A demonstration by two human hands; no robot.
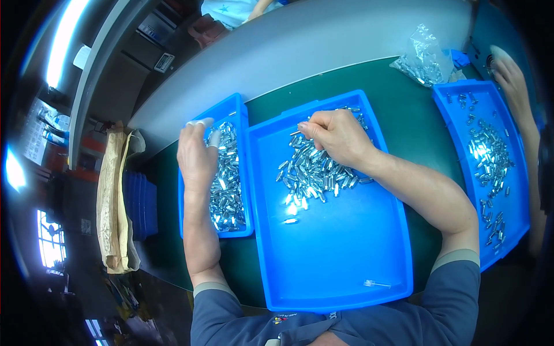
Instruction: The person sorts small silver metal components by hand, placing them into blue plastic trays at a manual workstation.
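Note:
Over the far end of the narrow blue bin on the left, my left hand [197,153] hangs with white covers on its fingertips. Its thumb stands apart from the bent fingers, and I see nothing between them. Small shiny metal fittings [226,193] fill this bin. My right hand [340,137] is above the large middle tray [323,254], thumb and forefinger pinched. A small metal fitting [295,133] shows at those fingertips. Below the hand lies a heap of similar metal fittings [311,173], with one lone fitting [290,221] nearer me.
A small clear plastic piece [376,284] lies in the tray's near right corner. Another blue tray [482,173] with fittings stands at right, beside another person's hand [508,72]. A plastic bag of parts [424,60] sits behind. A grey partition [346,43] borders the green table [410,121].

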